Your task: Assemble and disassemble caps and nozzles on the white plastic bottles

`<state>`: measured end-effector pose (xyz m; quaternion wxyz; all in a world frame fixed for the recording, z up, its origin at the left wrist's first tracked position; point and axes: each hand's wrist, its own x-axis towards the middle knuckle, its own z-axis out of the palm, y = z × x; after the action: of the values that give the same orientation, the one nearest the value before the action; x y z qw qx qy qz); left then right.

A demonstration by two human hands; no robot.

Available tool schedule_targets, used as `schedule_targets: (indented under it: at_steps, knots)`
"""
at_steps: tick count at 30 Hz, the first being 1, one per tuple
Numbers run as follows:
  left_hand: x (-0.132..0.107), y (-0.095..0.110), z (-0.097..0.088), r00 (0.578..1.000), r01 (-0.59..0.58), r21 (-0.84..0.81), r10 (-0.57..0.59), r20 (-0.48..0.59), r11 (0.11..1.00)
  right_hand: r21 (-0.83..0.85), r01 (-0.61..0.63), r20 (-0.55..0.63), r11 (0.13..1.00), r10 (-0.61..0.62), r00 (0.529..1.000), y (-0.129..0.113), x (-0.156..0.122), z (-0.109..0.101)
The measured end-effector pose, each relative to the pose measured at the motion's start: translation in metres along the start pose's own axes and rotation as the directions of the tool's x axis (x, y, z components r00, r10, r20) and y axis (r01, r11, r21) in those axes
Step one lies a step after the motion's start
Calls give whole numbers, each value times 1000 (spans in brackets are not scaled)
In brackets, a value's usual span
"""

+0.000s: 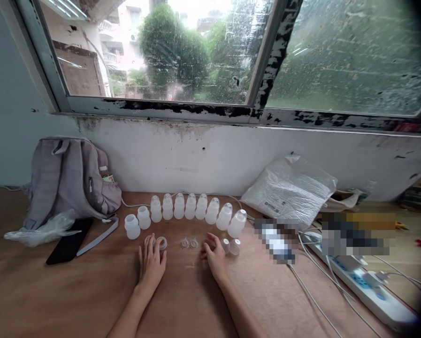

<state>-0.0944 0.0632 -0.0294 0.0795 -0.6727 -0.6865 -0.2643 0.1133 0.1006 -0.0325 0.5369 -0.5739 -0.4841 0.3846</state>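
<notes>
My left hand (151,260) lies with fingers stretched out over two clear screw rings (163,243), partly covering them. Right of it, two clear bottle teats (194,242) rest side by side on the table. My right hand (215,257) is beside these, its fingers loosely bent and apart, with nothing seen in them. Two frosted caps (234,247) stand just right of that hand. Behind both hands, several white baby bottles (191,206) with tops on form an arc. At the arc's left end, two bottles (132,227) have open necks.
A grey backpack (67,178), a crumpled plastic bag (44,228) and a black flat object (69,241) are on the left. A silver bubble mailer (291,188) leans on the wall at right. Nearer are a blurred phone-like device (275,240), cables and a power strip (375,293).
</notes>
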Motion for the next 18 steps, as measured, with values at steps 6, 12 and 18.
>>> schedule_targets:
  at_steps: [6,12,18]
  knots:
    - [37,-1,-28,969,-124,-62,108,-221,990,48,-30,-46,998,32,998,2,7,-4]
    - [116,-16,-51,965,-96,76,112,-237,992,-16,35,-21,999,-35,999,1,4,-3]
    - [142,-14,-48,987,-99,53,105,-121,994,-35,79,-24,996,-80,996,2,3,-3]
